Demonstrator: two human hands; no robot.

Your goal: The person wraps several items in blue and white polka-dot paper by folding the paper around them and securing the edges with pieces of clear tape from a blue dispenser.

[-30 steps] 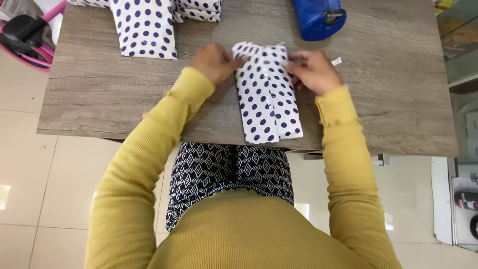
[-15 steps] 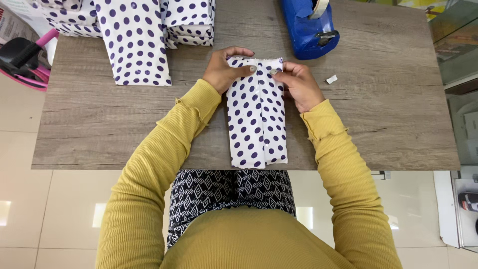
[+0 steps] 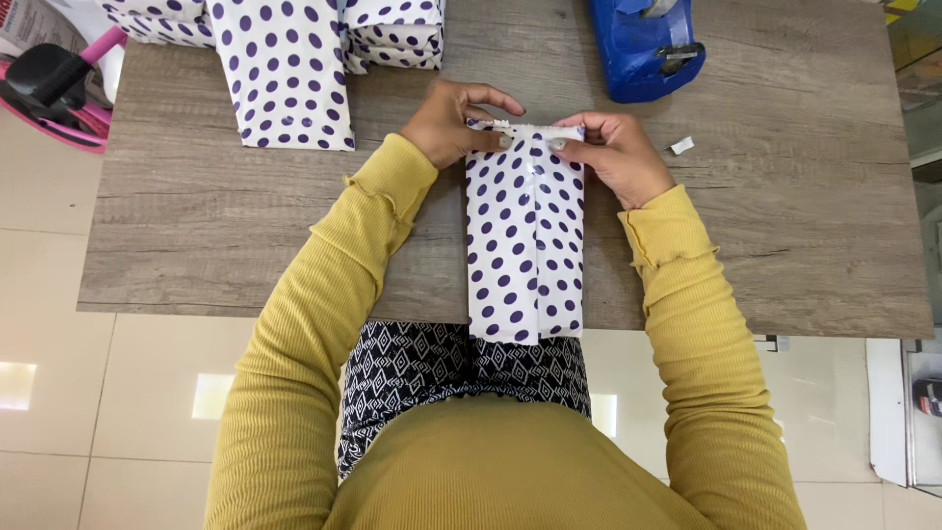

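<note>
Dotted bag (image 3: 525, 236), table (image 3: 196, 236) ctr: left hand (image 3: 453, 123) & right hand (image 3: 613, 157) pinched its top fold. Tape dispenser (image 3: 643, 44) at 1 o'clock.

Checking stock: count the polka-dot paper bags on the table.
At least 3: one bag under both hands at the near edge, one flat at the far left, and a folded stack beside it that may hide more.
</note>
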